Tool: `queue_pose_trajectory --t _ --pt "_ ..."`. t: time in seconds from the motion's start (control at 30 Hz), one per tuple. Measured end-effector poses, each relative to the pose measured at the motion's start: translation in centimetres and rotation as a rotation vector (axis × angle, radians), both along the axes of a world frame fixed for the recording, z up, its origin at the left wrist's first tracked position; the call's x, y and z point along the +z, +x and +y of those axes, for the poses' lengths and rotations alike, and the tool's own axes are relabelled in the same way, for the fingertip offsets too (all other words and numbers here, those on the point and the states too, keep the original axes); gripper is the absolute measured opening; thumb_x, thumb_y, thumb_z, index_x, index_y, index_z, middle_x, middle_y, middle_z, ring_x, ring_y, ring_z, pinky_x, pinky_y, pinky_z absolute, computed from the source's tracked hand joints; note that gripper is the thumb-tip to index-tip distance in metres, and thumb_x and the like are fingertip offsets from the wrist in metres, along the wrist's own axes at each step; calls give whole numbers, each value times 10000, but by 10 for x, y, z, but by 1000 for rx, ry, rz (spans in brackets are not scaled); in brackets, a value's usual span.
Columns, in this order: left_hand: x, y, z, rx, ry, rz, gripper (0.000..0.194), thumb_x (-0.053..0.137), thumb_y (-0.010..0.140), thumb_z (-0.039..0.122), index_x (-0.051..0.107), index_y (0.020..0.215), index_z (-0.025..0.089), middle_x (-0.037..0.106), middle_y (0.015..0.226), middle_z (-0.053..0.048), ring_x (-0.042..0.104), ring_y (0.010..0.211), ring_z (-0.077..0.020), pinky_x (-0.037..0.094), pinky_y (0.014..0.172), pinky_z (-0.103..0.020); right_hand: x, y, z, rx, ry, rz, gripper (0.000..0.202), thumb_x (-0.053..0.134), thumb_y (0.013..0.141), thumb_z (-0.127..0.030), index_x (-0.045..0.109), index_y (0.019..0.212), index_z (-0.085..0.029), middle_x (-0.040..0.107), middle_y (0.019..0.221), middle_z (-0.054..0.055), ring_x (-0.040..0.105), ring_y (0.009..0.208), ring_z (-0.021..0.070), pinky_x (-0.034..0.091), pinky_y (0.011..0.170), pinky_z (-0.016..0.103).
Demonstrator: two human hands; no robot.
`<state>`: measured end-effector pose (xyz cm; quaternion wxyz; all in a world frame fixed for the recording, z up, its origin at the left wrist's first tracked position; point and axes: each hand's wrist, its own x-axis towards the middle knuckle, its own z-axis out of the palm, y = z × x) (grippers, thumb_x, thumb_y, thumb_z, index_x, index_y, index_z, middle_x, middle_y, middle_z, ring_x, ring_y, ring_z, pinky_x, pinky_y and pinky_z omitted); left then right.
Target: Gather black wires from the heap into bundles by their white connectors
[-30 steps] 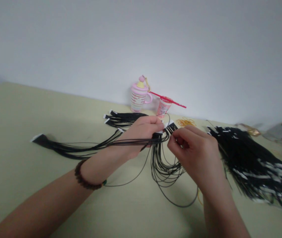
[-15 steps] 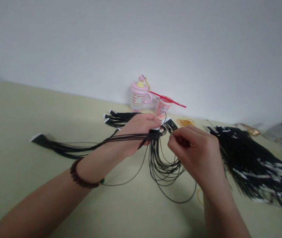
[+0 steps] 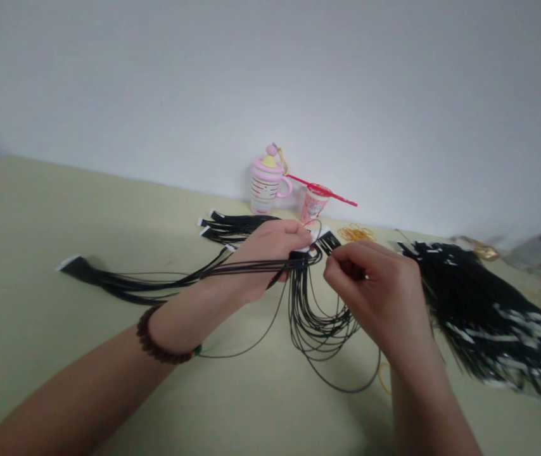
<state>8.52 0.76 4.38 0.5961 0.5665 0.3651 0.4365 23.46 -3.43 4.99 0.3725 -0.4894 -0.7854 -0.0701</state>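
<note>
My left hand [image 3: 277, 244] is closed around a wire harness near the middle of the table, its thumb and fingers pinching a white connector [image 3: 301, 251]. Black wires [image 3: 306, 310] hang from that connector in loose loops, and others run left over my wrist. Just right of it sits a second white connector [image 3: 324, 234] with black wires fanning from it. My right hand [image 3: 372, 278] is pinched shut where these wires meet its fingertips; the exact grip is partly hidden. A harness end [image 3: 73, 263] with a white tip lies at the left.
Several harness ends [image 3: 213, 223] lie behind my left hand. A pink-lidded mug [image 3: 264, 187] and a pink cup [image 3: 313, 206] with a red stick across it stand by the wall. Yellow rubber bands [image 3: 356, 233] lie nearby. A large black wire pile [image 3: 479, 304] covers the right side.
My left hand and its connector have shifted slightly right and down, and the hanging wire loops have moved a little right. The right hand is almost where it was, still pinched.
</note>
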Motion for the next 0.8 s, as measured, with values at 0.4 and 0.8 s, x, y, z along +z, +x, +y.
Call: queue_pose_trajectory --t 0.4,0.8 --pt "-2 -1 -2 -9 49 1 169 507 750 264 461 628 157 359 533 54 299 437 -36 202 373 -155 1 -1 3 14 -44 -45 155 510 812 -157 523 658 -147 462 604 -26 424 555 71 305 536 217" --pt "2 -1 -6 12 108 19 154 470 754 214 465 612 155 366 521 52 304 466 -48 206 425 -173 1 -6 2 -8 -51 -64 188 487 810 -155 420 635 -169 432 639 -14 385 571 95 272 540 236"
